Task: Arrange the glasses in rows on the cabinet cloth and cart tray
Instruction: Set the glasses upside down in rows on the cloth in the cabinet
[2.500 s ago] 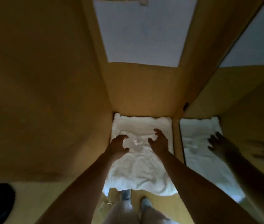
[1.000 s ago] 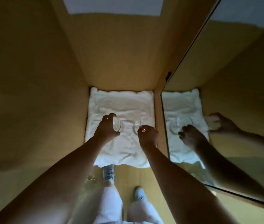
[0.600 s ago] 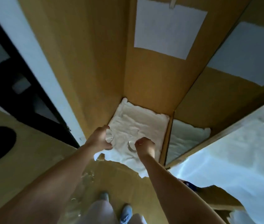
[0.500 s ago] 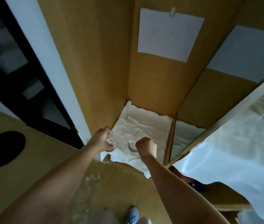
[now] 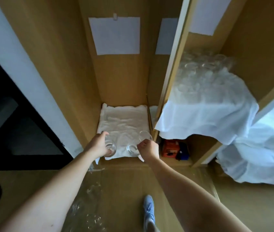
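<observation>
On my feed the left hand (image 5: pixel 99 145) has its fingers curled round a short clear glass tumbler (image 5: pixel 110 146). It grips the tumbler by the side at the front left corner of the crumpled white cloth (image 5: pixel 124 119) that lines the floor of the tan wooden cabinet (image 5: pixel 121 77). The right hand (image 5: pixel 149 149) is curled too, its fingertips pinching a second clear glass (image 5: pixel 145 136) whose round rim shows just above the knuckles, near the cloth's front right edge. Another curved glassy shape (image 5: pixel 132 149) lies just left of that hand. I cannot tell whether it is a separate glass standing on the cloth or the lower part of the one being held.

A second ago both hands gripped their glasses close together over the middle of the cloth. Now they sit at the front edge and farther apart. The camera has also pulled back, so the neighbouring cloth-draped shelf (image 5: pixel 205 118), crowded with packed clear glasses (image 5: pixel 198 72), has come into view. I read that as the pair being drawn forward — either to start a front row here or to be carried toward the cart, which I cannot see. The back of the cloth holds nothing I can make out, so the rows here look barely begun. More loose glasses (image 5: pixel 93 220) lie scattered on the brown floor by the left forearm.
</observation>
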A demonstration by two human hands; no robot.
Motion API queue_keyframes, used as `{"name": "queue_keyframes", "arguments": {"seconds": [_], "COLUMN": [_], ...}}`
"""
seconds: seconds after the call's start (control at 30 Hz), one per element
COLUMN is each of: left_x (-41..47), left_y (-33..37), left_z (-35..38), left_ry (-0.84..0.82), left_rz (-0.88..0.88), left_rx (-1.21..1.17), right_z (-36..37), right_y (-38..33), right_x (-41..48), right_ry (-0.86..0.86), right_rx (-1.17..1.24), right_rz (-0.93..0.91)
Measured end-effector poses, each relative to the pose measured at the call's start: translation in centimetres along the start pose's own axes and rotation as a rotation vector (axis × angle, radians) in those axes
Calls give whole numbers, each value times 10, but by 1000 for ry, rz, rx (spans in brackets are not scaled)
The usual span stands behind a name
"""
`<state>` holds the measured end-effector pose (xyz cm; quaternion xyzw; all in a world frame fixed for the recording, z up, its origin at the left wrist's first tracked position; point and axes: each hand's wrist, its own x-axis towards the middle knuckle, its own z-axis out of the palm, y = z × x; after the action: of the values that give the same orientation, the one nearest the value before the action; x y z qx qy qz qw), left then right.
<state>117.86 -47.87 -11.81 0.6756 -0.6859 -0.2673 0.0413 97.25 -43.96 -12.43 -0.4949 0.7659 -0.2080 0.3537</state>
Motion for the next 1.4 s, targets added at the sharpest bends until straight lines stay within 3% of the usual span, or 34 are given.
{"name": "queue_keyframes", "arguments": {"seconds": [0.2,0.5,0.63,0.77,0.9,1.1,1.27,1.4], "left_x": [-19,-1,14,21,30,80,133,173], "left_y": [72,252,321,369,398,425,431,422], "left_z": [35,58,71,81,89,80,77,75], "left_ry": [-154,2,38,82,216,293,246,94], "left_rz": [225,356,416,412,318,259,262,239], "left_rx": [219,32,-16,-183,-380,-524,-576,-638], "right_z": [-81,-227,-290,-343,-377,-397,-404,-408], "right_y": [72,137,174,198,199,188,174,158], "right_x": [-15,11,27,46,71,125,173,208], "right_ry": [193,374,430,479,544,619,660,679], "right_rx": [-29,-150,4,12,119,313,274,271], "right_rz": [150,79,10,-46,-117,-69,43,147]}}
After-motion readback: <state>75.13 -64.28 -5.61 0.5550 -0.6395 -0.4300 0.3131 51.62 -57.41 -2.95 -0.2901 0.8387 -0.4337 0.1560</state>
